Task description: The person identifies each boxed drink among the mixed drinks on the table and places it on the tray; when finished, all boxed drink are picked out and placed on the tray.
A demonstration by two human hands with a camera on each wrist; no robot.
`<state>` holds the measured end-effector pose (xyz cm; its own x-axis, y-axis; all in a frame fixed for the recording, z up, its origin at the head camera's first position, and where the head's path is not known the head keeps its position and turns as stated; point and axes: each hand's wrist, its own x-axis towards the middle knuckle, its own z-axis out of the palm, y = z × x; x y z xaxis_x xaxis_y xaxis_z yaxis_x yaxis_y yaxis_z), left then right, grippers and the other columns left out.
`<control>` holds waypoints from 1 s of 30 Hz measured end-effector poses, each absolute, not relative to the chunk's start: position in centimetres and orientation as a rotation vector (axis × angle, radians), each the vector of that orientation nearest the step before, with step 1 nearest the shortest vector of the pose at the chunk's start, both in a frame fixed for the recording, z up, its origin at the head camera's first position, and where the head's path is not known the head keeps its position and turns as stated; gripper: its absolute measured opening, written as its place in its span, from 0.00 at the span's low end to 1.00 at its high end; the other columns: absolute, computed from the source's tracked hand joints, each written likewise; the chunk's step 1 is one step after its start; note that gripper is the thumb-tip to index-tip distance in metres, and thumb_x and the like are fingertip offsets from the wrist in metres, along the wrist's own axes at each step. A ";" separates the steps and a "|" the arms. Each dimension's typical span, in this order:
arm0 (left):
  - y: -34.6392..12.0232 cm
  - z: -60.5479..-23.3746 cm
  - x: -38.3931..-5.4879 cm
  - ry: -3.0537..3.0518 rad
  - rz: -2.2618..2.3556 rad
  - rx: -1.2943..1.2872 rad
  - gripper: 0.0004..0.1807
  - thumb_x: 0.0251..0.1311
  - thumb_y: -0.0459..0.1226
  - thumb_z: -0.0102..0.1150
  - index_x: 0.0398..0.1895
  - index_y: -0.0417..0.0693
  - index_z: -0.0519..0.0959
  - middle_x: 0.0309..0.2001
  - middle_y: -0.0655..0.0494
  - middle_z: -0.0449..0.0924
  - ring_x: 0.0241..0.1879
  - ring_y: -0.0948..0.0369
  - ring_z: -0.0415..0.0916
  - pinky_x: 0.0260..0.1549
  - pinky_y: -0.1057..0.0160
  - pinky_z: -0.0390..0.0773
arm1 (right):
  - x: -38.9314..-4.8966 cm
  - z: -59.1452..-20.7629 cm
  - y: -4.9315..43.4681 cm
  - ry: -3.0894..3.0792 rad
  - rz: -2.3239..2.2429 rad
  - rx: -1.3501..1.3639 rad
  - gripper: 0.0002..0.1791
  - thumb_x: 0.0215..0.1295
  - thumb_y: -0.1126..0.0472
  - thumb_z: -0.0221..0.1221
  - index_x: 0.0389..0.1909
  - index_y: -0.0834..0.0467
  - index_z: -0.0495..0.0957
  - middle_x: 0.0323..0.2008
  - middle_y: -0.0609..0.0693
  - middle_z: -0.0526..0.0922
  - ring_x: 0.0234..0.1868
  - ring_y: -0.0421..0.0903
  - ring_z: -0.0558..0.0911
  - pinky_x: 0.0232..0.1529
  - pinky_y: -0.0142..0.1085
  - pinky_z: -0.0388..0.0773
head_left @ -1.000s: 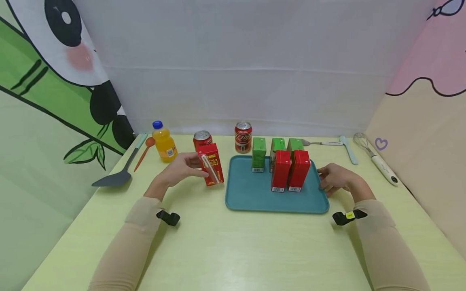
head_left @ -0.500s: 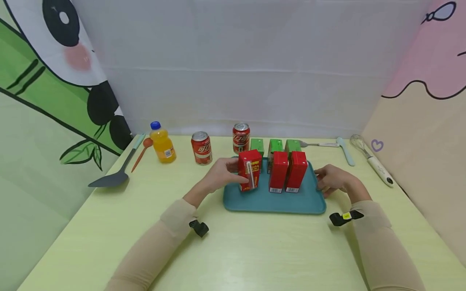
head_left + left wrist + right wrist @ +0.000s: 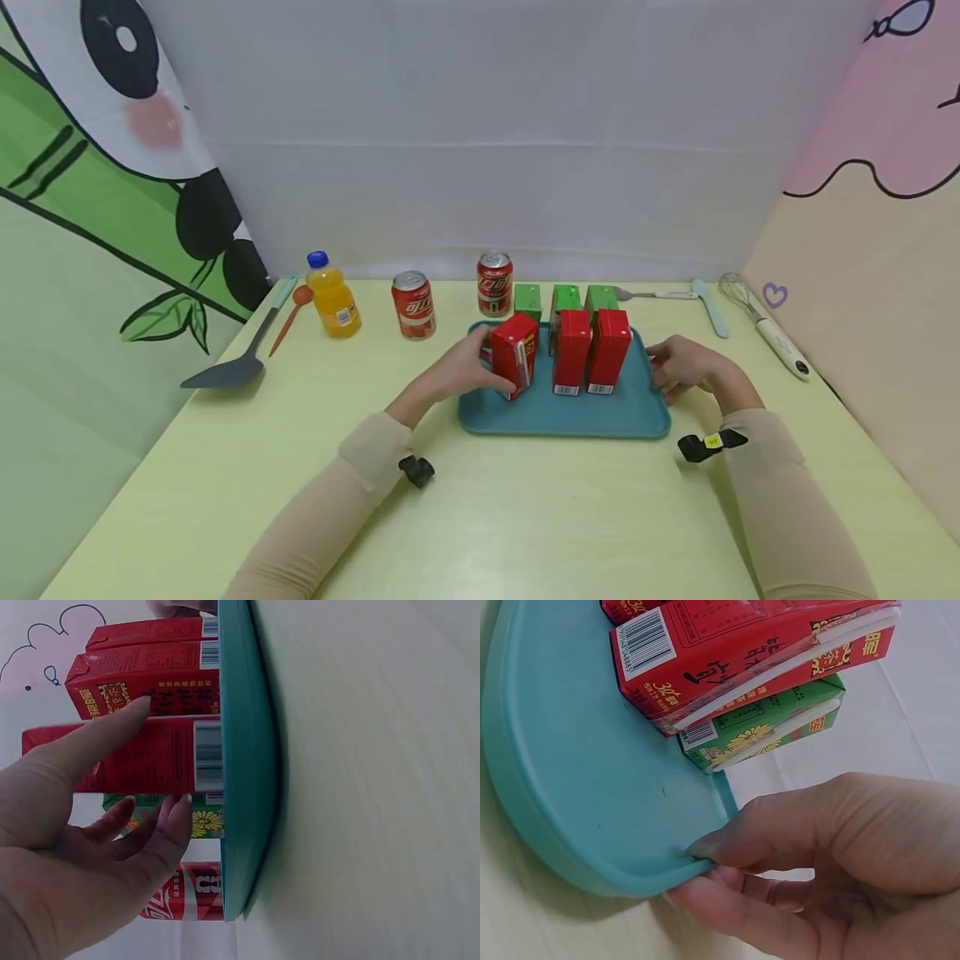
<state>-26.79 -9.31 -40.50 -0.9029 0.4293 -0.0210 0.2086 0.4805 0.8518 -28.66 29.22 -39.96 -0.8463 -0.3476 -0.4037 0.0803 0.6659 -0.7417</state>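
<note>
My left hand (image 3: pixel 468 367) holds a red drink carton (image 3: pixel 513 354) at the left side of the teal tray (image 3: pixel 555 421). In the left wrist view the thumb (image 3: pixel 105 739) lies along the carton's near face, with fingertips at its other side and its barcode end right at the tray. Two more red cartons, one a red carton (image 3: pixel 572 350) and the other a red carton (image 3: pixel 609 350), stand to its right. Behind them is a row of green cartons (image 3: pixel 566 300). My right hand (image 3: pixel 686 371) pinches the tray's right rim, thumb on the inside, as the right wrist view shows.
Behind the tray stands a cola can (image 3: pixel 495 285), with another can (image 3: pixel 413 307) to its left. An orange juice bottle (image 3: pixel 334 304), red spoon (image 3: pixel 291 321) and grey spatula (image 3: pixel 236 367) are at left. A fork (image 3: pixel 660 294), a light-blue utensil (image 3: pixel 710 308) and a whisk (image 3: pixel 765 325) lie right.
My left hand has carried the red carton rightward from beside the near can onto the tray's left side, and turned it slightly. My right hand has stayed at the tray's rim.
</note>
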 end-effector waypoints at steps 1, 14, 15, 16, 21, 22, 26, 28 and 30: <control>-9.4 -40.5 -26.8 2.476 1.363 0.562 0.47 0.51 0.37 0.78 0.72 0.46 0.60 0.60 0.50 0.74 0.53 0.53 0.74 0.53 0.53 0.78 | -28.7 -40.0 29.2 2.357 -1.082 -0.200 0.41 0.61 0.74 0.59 0.71 0.80 0.50 0.49 0.66 0.71 0.39 0.50 0.80 0.38 0.46 0.86; -9.1 -40.6 -26.9 2.355 1.336 0.590 0.38 0.58 0.35 0.71 0.69 0.46 0.61 0.61 0.46 0.71 0.57 0.51 0.72 0.47 0.58 0.82 | -28.8 -40.0 29.2 2.353 -1.076 -0.193 0.40 0.60 0.74 0.59 0.71 0.80 0.51 0.43 0.63 0.71 0.38 0.50 0.79 0.39 0.45 0.86; -9.1 -40.7 -26.9 2.345 1.344 0.582 0.38 0.59 0.34 0.70 0.69 0.46 0.61 0.61 0.46 0.71 0.59 0.51 0.71 0.46 0.57 0.83 | -28.8 -40.0 29.2 2.352 -1.079 -0.192 0.40 0.60 0.75 0.59 0.71 0.80 0.51 0.43 0.62 0.71 0.38 0.49 0.78 0.39 0.46 0.86; -9.0 -40.7 -27.0 2.332 1.356 0.576 0.37 0.59 0.34 0.70 0.68 0.45 0.61 0.62 0.45 0.71 0.59 0.50 0.71 0.45 0.57 0.83 | -28.8 -40.0 29.2 2.350 -1.082 -0.191 0.40 0.60 0.75 0.59 0.71 0.80 0.51 0.43 0.62 0.71 0.38 0.49 0.78 0.39 0.46 0.86; -8.5 -40.8 -27.3 2.277 1.390 0.565 0.37 0.61 0.31 0.67 0.70 0.44 0.59 0.62 0.42 0.72 0.55 0.50 0.77 0.42 0.57 0.85 | -28.9 -40.0 29.4 2.343 -1.085 -0.188 0.40 0.60 0.75 0.59 0.70 0.80 0.52 0.42 0.61 0.71 0.37 0.49 0.78 0.38 0.46 0.86; -8.4 -40.8 -27.4 2.272 1.393 0.561 0.37 0.61 0.31 0.66 0.70 0.44 0.58 0.61 0.41 0.72 0.54 0.50 0.78 0.41 0.57 0.85 | -28.9 -40.0 29.4 2.344 -1.087 -0.188 0.40 0.60 0.75 0.59 0.70 0.80 0.52 0.42 0.61 0.71 0.37 0.49 0.78 0.38 0.46 0.86; -7.8 -40.9 -27.7 2.253 1.409 0.546 0.37 0.62 0.30 0.66 0.70 0.44 0.58 0.60 0.39 0.74 0.46 0.52 0.83 0.40 0.56 0.85 | -28.8 -40.0 29.4 2.342 -1.104 -0.198 0.40 0.59 0.75 0.59 0.70 0.80 0.52 0.42 0.62 0.71 0.38 0.49 0.78 0.38 0.46 0.86; -7.6 -40.9 -27.9 2.248 1.418 0.531 0.36 0.62 0.30 0.66 0.69 0.44 0.58 0.59 0.38 0.74 0.43 0.52 0.84 0.39 0.56 0.85 | -28.7 -40.0 29.4 2.340 -1.111 -0.205 0.40 0.59 0.75 0.59 0.70 0.80 0.52 0.43 0.62 0.71 0.38 0.50 0.78 0.38 0.46 0.86; -7.4 -40.8 -27.9 2.254 1.415 0.522 0.35 0.62 0.30 0.65 0.69 0.45 0.58 0.58 0.39 0.76 0.39 0.53 0.85 0.38 0.57 0.86 | -28.7 -40.0 29.4 2.343 -1.110 -0.206 0.40 0.59 0.75 0.59 0.70 0.80 0.52 0.42 0.62 0.71 0.39 0.50 0.78 0.38 0.46 0.86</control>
<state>-27.93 -7.39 -40.82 -0.8386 0.5224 -0.1543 0.0882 0.4098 0.9079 -28.75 29.37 -40.01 -0.8458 -0.3519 -0.4011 0.0873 0.6503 -0.7546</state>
